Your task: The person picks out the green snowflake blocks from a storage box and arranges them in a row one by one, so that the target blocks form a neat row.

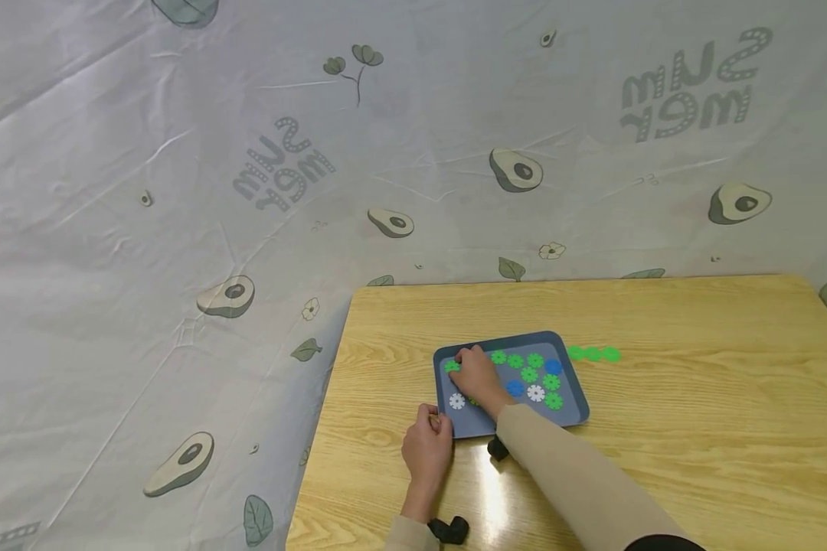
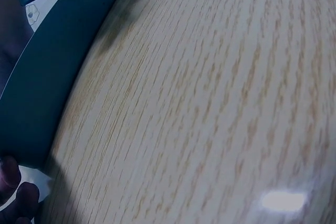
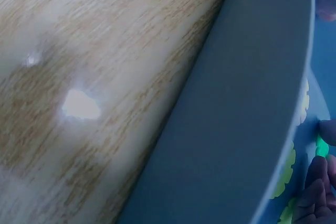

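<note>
A blue-grey tray [image 1: 465, 428] holds several notched plastic discs, the snowflake-shaped building kind. My right hand [image 1: 478, 376] reaches over the tray's left half. In the right wrist view its thumb and fingers pinch a green snowflake disc [image 3: 322, 147]. My left hand [image 1: 428, 444] grips the tray's near left corner, with fingertips [image 2: 26, 196] at that corner in the left wrist view. A white disc [image 1: 457, 401] lies inside near this corner. Another green disc [image 1: 451, 366] is just left of my right fingertips; one more is partly hidden under the right hand.
Green discs [image 1: 529, 374], blue discs [image 1: 515, 388] and a white disc [image 1: 536, 392] lie in the tray's right half. Three green discs [image 1: 594, 353] form a row on the wooden table [image 1: 696, 398], right of the tray. A printed cloth [image 1: 441, 138] hangs behind.
</note>
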Available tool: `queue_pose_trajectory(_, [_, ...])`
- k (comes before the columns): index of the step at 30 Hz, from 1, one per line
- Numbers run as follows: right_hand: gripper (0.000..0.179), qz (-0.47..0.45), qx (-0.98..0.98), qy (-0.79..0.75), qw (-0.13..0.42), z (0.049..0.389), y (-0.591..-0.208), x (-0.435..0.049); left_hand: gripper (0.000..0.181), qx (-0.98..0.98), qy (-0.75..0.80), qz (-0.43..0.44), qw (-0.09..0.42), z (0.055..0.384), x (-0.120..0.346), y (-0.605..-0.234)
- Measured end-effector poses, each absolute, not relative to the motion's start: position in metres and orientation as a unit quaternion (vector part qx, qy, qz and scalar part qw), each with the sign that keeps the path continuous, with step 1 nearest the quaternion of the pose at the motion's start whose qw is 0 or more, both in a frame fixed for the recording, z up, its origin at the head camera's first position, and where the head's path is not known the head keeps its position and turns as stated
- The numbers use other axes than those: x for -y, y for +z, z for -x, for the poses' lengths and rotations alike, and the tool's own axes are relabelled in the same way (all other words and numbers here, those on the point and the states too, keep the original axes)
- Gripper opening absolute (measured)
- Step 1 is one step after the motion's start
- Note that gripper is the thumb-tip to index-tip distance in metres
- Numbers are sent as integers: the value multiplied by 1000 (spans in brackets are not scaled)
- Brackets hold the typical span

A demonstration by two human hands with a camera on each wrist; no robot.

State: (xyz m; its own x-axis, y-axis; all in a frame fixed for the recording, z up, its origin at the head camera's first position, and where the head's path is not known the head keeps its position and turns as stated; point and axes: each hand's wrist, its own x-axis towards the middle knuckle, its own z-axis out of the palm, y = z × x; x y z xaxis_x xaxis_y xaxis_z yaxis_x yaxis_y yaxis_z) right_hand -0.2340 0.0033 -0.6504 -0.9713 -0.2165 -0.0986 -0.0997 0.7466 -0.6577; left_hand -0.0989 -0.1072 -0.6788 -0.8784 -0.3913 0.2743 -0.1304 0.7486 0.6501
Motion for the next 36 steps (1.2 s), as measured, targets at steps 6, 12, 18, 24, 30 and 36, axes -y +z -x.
queue_pose_trajectory(6, [33, 84, -933, -343, 72, 236, -653, -4, 6, 915, -322, -140, 200, 101, 108, -682])
queue_pose_trajectory(12, [24, 85, -927, -360, 66, 237, -654, -7, 6, 914, -325, -139, 200, 102, 110, -684])
queue_pose_trajectory(18, [17, 79, -914, -395, 54, 234, -652, -8, 5, 915, -316, -143, 204, 102, 112, -687])
queue_pose_trajectory(24, [17, 82, -911, -404, 33, 234, -646, -10, 6, 918, -319, -143, 189, 101, 115, -689])
queue_pose_trajectory(30, [18, 93, -904, -418, 5, 237, -633, -18, 6, 916, -318, -140, 200, 101, 118, -690])
queue_pose_trajectory(36, [20, 97, -898, -430, 0, 239, -618, -38, 7, 916, -325, -136, 194, 101, 121, -689])
